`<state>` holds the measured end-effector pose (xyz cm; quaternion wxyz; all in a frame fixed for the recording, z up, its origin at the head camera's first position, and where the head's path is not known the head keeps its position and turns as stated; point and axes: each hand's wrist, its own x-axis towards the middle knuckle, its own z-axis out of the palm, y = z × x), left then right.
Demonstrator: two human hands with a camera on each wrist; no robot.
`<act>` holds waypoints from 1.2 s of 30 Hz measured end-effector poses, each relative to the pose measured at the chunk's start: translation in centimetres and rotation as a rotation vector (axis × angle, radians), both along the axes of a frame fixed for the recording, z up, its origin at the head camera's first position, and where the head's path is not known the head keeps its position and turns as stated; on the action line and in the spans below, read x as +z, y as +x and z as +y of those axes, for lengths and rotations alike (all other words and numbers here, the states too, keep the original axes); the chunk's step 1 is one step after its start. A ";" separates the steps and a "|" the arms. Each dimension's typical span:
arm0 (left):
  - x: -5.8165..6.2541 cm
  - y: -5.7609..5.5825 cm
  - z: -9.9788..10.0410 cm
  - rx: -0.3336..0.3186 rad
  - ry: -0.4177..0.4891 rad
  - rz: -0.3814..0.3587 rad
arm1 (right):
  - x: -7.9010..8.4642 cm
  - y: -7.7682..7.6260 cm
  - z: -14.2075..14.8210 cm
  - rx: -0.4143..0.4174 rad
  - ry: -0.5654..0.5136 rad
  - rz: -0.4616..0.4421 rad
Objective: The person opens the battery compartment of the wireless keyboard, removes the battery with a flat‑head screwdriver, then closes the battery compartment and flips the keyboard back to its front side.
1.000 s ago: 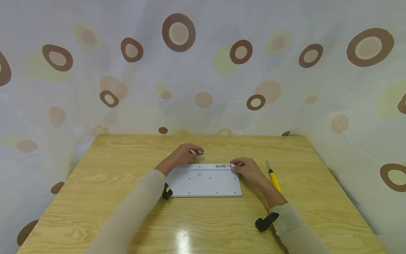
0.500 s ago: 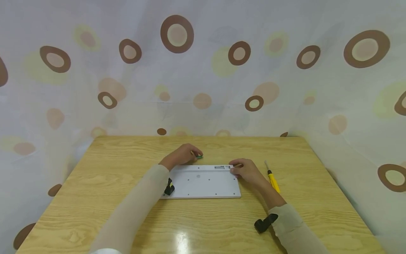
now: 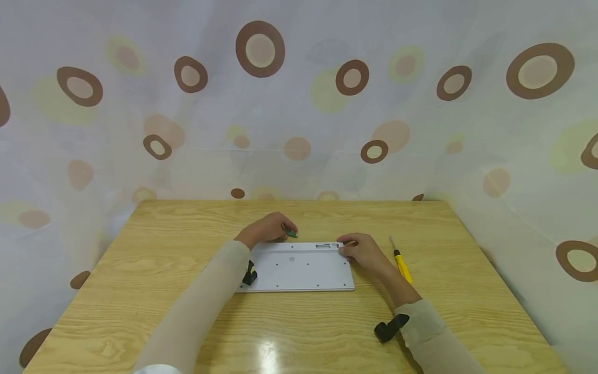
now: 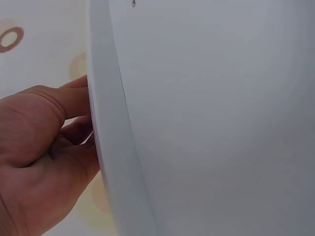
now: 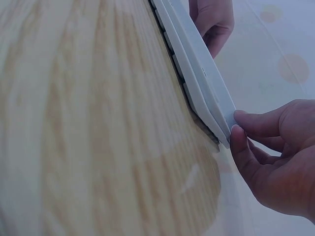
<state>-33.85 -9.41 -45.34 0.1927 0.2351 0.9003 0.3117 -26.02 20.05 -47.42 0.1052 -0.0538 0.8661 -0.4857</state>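
A white keyboard (image 3: 299, 274) lies face down on the table, its back with small screw holes upward. Near its far right corner is an open battery slot (image 3: 323, 246). My left hand (image 3: 267, 227) is just beyond the far edge, pinching a small green battery (image 3: 291, 234) between thumb and fingers. The left wrist view shows this hand behind the keyboard's edge, where its fingertips are hidden. With thumb and fingers my right hand (image 3: 366, 252) grips the far right corner of the keyboard; in the right wrist view the keys (image 5: 178, 69) show along its underside.
To the right of the right hand lies a yellow-handled screwdriver (image 3: 403, 267), shaft pointing away. Black wrist cameras sit on the left sleeve (image 3: 249, 274) and right sleeve (image 3: 391, 328). A patterned curtain (image 3: 299, 104) hangs behind the wooden table (image 3: 303, 332).
The left hand has shifted slightly right and nearer, and the battery's visible end has dipped toward the keyboard's far edge. My right hand keeps its grip on the corner.
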 end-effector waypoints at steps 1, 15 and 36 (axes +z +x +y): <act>0.1 0.0 0.0 0.000 -0.003 -0.004 | 0.0 0.0 0.0 -0.002 0.002 0.002; -0.1 -0.1 -0.2 0.023 -0.019 0.015 | 0.1 0.1 -0.1 0.000 0.016 -0.003; 0.0 -0.1 -1.6 0.025 0.036 0.033 | 0.1 0.1 0.0 0.022 0.005 0.016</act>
